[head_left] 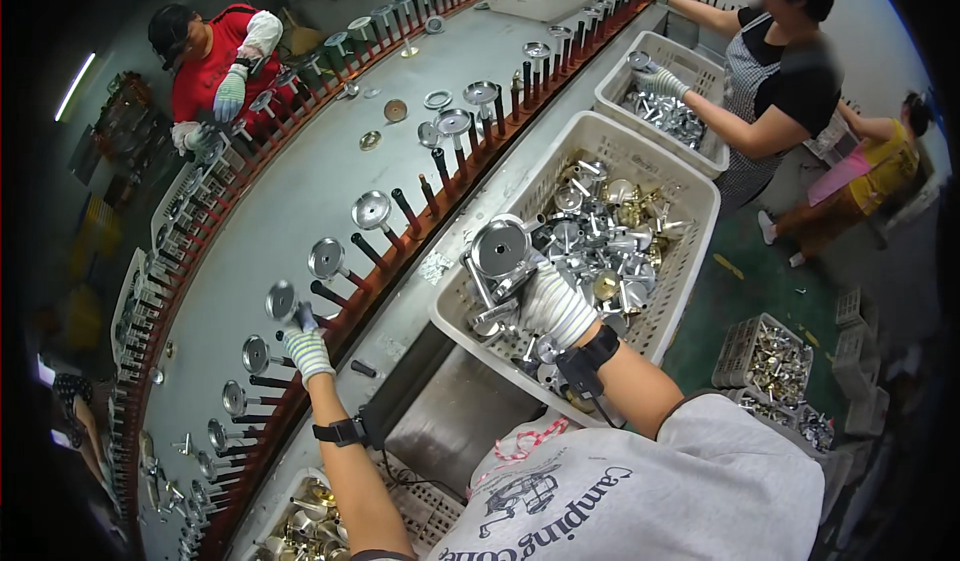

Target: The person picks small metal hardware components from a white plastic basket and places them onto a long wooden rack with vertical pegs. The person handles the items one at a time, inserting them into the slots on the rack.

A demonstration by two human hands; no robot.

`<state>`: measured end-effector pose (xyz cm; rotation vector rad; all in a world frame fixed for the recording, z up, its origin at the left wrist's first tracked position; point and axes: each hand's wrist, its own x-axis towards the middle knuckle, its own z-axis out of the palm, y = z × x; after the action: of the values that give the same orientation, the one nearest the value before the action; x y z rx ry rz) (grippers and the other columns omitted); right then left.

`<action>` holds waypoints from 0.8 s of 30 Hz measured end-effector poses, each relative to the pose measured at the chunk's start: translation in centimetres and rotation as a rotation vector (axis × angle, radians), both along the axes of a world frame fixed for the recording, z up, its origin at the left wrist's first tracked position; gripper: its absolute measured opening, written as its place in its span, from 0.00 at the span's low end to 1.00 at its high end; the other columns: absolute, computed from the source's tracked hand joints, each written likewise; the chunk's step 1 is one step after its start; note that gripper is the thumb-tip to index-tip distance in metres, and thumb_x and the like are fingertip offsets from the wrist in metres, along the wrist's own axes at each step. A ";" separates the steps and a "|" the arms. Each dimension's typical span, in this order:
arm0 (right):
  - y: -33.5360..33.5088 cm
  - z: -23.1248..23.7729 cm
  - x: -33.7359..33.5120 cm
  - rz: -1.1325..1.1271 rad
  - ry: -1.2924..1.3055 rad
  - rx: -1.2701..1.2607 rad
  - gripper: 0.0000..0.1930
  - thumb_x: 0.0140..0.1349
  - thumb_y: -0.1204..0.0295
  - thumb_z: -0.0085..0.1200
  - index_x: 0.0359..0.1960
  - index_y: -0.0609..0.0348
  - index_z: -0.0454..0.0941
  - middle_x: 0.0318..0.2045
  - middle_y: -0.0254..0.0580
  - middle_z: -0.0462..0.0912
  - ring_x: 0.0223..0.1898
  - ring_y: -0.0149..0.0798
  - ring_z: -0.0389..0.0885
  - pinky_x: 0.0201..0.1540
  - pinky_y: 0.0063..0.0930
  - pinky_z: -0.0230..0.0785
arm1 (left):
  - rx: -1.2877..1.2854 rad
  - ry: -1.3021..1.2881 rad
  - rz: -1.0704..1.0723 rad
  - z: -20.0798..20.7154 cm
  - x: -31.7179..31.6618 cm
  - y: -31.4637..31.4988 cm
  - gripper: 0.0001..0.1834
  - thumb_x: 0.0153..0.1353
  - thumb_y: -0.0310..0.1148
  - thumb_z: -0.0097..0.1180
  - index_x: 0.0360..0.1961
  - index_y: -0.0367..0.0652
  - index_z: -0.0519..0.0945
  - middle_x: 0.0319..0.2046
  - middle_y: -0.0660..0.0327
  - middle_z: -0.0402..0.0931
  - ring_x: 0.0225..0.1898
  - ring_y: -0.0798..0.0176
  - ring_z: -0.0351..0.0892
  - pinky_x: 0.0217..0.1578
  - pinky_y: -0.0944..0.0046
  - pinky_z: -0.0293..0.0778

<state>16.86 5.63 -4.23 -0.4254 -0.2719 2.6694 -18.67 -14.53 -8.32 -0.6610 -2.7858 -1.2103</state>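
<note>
My left hand (307, 346), in a striped glove, is closed at the row of upright rods, round the stem of a shiny round metal disc (281, 301). The disc faces up beside the rods, and my fingertips are partly hidden behind it. My right hand (556, 304), gloved too, is closed on several stemmed metal discs. The largest, a shiny flat disc (501, 248), lies uppermost, over the near end of a pale plastic crate (697, 261). Loose silver and gold-coloured metal parts (610, 236) fill that crate.
A curved grey line (290, 191) carries dark-tipped rods along its edge, many with metal discs. A person in red (215, 76) works across it. A person in an apron (770, 91) works at another crate (715, 156) further right. More crates of parts (765, 366) stand on the green floor.
</note>
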 end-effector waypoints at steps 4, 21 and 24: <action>0.6 0.0 -0.3 0.204 0.172 -0.388 0.24 0.58 0.58 0.54 0.51 0.63 0.71 0.42 0.50 0.81 0.40 0.47 0.82 0.41 0.46 0.80 | 0.087 0.145 0.075 -2.8 -0.3 -3.5 0.19 0.63 0.39 0.53 0.46 0.32 0.76 0.44 0.43 0.77 0.44 0.44 0.76 0.48 0.54 0.68; -4.5 -0.6 -2.2 -0.195 -0.124 0.280 0.28 0.54 0.53 0.63 0.51 0.55 0.71 0.39 0.32 0.80 0.41 0.29 0.77 0.44 0.24 0.72 | 0.640 -0.752 -0.611 5.8 23.1 8.1 0.24 0.54 0.29 0.63 0.53 0.40 0.73 0.42 0.60 0.78 0.42 0.69 0.77 0.44 0.69 0.74; -4.4 0.0 -2.3 -0.149 -0.091 0.190 0.25 0.54 0.54 0.63 0.48 0.56 0.73 0.40 0.34 0.80 0.40 0.31 0.79 0.43 0.26 0.74 | 0.849 -0.863 -0.515 7.6 22.9 8.3 0.19 0.57 0.30 0.61 0.49 0.40 0.76 0.40 0.60 0.79 0.41 0.68 0.77 0.44 0.67 0.74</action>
<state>14.52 1.24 -4.23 -0.4870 -0.4964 2.4551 4.21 -6.22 -0.69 -0.9098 -2.1168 -3.1078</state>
